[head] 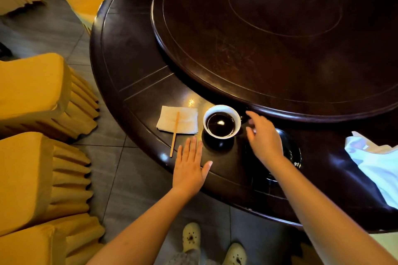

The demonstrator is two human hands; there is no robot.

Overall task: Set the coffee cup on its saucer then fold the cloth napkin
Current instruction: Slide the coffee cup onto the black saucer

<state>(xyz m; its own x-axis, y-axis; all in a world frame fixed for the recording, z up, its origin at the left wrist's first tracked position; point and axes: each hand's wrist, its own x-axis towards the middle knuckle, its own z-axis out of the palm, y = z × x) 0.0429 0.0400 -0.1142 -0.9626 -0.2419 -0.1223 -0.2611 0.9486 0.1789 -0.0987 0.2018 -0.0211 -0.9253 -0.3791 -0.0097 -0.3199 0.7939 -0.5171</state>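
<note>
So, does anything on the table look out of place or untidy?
The coffee cup stands on the bare table, beside its dark saucer, not on it. The white cloth lies crumpled at the right edge.

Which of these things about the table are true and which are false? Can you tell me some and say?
1. The coffee cup is already on its saucer. False: it stands on the table, left of the dark saucer.
2. A wooden stir stick lies across the paper napkin. True.
3. The left hand holds the cup. False: it lies flat and open near the table edge.
4. The right hand is open beside the cup. True.
5. The white cloth is neatly folded. False: it lies crumpled at the right.
</note>
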